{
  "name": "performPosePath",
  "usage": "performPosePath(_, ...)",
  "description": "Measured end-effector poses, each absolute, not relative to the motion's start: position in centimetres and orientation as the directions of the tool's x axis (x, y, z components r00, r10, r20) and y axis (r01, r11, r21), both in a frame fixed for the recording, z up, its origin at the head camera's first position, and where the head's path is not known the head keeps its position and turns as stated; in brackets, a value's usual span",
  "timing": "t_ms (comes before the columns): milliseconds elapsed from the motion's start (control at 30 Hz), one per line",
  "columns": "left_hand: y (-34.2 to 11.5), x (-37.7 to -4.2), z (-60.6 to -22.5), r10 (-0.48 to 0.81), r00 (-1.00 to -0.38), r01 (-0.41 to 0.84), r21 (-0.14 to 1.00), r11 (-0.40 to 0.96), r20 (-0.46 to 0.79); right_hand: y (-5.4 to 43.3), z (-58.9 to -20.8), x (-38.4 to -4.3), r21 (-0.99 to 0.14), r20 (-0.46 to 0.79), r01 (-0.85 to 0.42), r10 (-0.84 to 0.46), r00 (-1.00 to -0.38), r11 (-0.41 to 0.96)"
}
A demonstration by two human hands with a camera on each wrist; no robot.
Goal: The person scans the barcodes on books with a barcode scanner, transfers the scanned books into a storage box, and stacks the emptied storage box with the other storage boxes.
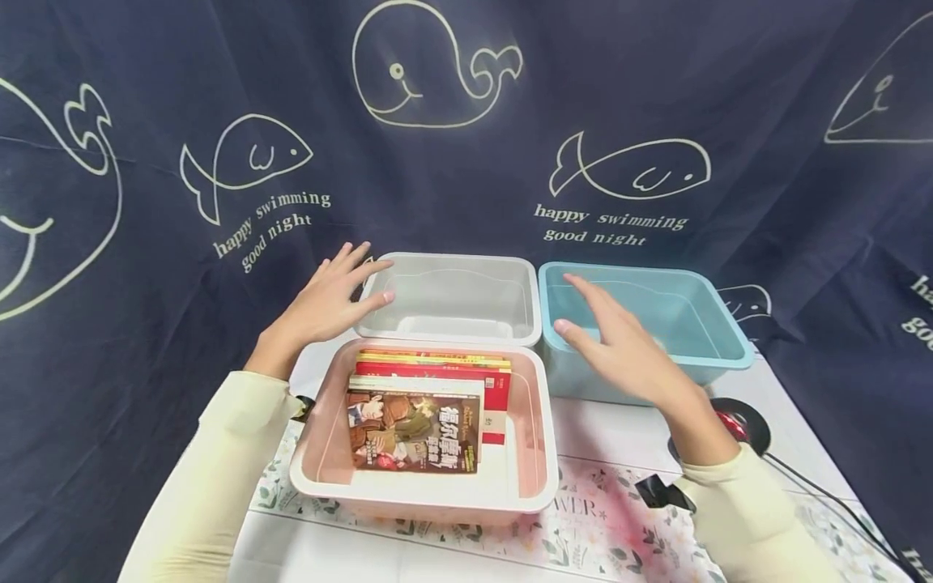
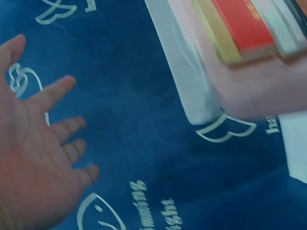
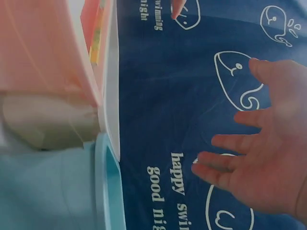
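Observation:
A pink bin (image 1: 543,453) stands nearest the person and holds several books, stacked so their covers overlap. The front comic book (image 1: 415,433) has a brown illustrated cover, with red and yellow books (image 1: 499,389) behind it. My left hand (image 1: 328,295) hovers by the left rim of the grey bin (image 1: 535,304), fingers spread and holding nothing. Over the blue bin (image 1: 714,356) hangs my right hand (image 1: 619,348), its fingers extended and its grasp empty. Both wrist views show the palms, left (image 2: 36,139) and right (image 3: 268,148), with fingers apart.
Behind the bins hangs a dark blue cloth (image 1: 452,194) printed with whales and fish. A black round object (image 1: 743,425) with a cable lies right of the blue bin. The white table (image 1: 284,551) carries a floral-patterned mat (image 1: 583,526).

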State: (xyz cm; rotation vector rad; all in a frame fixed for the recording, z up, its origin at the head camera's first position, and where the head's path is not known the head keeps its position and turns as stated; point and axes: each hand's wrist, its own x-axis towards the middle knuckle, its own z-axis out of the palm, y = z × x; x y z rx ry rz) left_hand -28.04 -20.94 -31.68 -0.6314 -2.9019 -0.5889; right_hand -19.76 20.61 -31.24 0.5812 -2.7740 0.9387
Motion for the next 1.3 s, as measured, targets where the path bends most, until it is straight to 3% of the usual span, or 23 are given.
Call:
performPosePath(300, -24.3, -29.9, -33.7, 0.371, -0.923, 0.367, 0.528, 0.766, 0.103, 18.4, -32.7, -20.1, -0.664, 0.281, -0.446, -0.353, -0.892, 0.600)
performPosePath(567, -26.1, -30.9, -36.2, 0.306, -0.951, 0.271, 0.604, 0.749, 0.046, 15.3, -34.6, -19.6, -0.764, 0.218, -0.425, -0.425, -0.878, 0.486)
performPosePath(967, -27.3, -32.0, -38.8, 0.255, -0.967, 0.201, 0.683, 0.702, 0.022, 11.1, -38.0, -19.1, -0.779, 0.108, -0.396, -0.517, -0.849, 0.486)
performPosePath(1300, -27.5, -32.0, -41.3, 0.246, -0.969, 0.145, 0.795, 0.589, -0.005, 10.4, -39.2, -19.2, -0.770, 0.063, -0.326, -0.443, -0.894, 0.548)
